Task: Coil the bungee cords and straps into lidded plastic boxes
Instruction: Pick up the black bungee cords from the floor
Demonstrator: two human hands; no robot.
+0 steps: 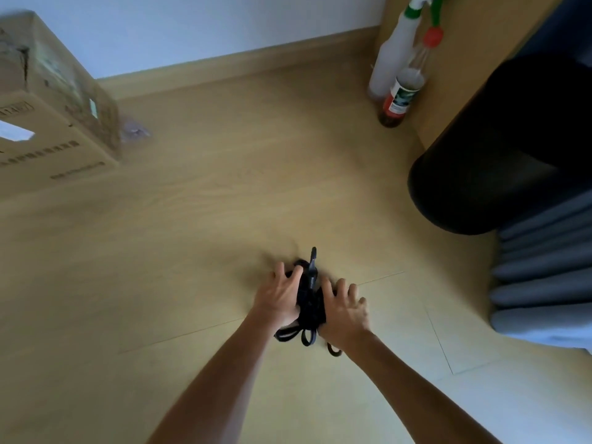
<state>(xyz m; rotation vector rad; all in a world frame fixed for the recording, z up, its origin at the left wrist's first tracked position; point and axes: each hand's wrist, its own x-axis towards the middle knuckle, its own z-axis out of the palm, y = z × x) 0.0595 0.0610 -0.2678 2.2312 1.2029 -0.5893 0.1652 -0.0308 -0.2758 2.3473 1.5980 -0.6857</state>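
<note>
Black cord bundle point(309, 302) sits between both hands, low centre of the head view, above a light wood floor point(198, 238). Cannot tell whether it touches the floor.

The bundle's long axis runs near-to-far, almost straight up the frame. Its far end is a dark hook point(313, 255) that sticks out past the fingertips and points away from the person toward the wall. At the near end, loose loops point(296, 335) spill out by the wrists, and one more curl shows under the right wrist.

Left hand point(282, 298) grips the bundle's left side, fingers curled over the top of it and thumb wrapped low. Right hand point(344, 307) holds the right side: fingers bent and fanned a bit apart, the index finger against the cord, thumb hidden behind the bundle. Both forearms are bare and come in from the bottom edge.

Around it, all well apart from the hands:
- cardboard box point(48, 123) far left, blurred, printed text unreadable
- white spray bottle point(392, 56) with a green trigger top, far right by the wall
- glass bottle point(402, 91) with a red cap, just beside the spray bottle
- big black cylinder point(487, 161) at right
- blue-grey pleated fabric point(544, 270) below the cylinder
</note>
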